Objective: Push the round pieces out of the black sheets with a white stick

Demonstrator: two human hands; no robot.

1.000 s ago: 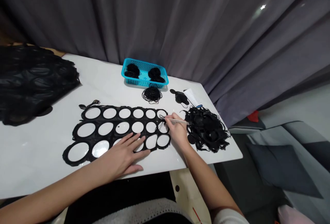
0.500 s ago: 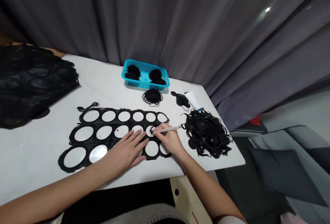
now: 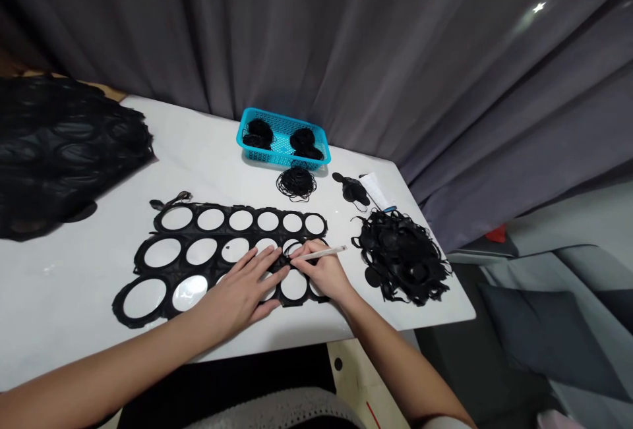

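A flat black rubbery sheet (image 3: 171,232) with rows of large round holes lies on the white table, which shows through the holes. My left hand (image 3: 246,287) rests on it with the fingers stretched out, pressing near the middle and lower rows. In my right hand (image 3: 324,271) is a thin white pen-like tool (image 3: 324,253), held in a pinch like a pencil. Its tip end is hidden by the fingers, over a hole in the middle row. A thin black ring or strand (image 3: 291,248) shows at that hole, by the fingertips.
A blue basket (image 3: 281,160) holds bundles of thin black rings; another bundle (image 3: 297,183) lies before it. Black scraps (image 3: 403,257) are heaped at right, near black discs (image 3: 353,190) and a white tube (image 3: 376,190). More black sheets (image 3: 69,152) are piled at left. A curtain hangs behind.
My right fingers and the tool have shifted slightly at the same hole, and a thin black strand now shows as a loop there. My left hand stays flat. The whole view has shifted slightly.
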